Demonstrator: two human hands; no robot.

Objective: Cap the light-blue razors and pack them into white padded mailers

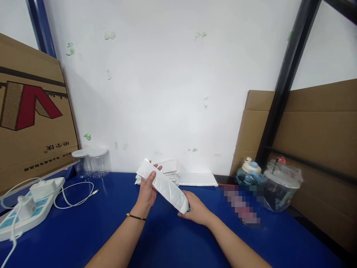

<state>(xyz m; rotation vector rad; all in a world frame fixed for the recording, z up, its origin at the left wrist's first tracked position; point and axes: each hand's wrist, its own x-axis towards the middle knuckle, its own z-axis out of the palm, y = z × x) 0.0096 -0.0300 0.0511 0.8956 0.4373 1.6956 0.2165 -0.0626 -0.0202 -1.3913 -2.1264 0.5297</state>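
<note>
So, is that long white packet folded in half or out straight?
Out straight: the white packet runs from the left hand to the right hand, with no fold across its middle.

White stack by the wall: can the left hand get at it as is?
Probably not as is: the left hand is holding the white packet, which partly covers the white stack in this view. With the packet left to the right hand, the way looks free.

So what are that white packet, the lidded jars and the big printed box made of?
The packet looks like thin plastic or coated paper, slightly glossy, its creases catching light. The jars seem smooth clear plastic, maybe glass: the wall shows through. The box looks like cardboard: matte, brown and printed.
</note>
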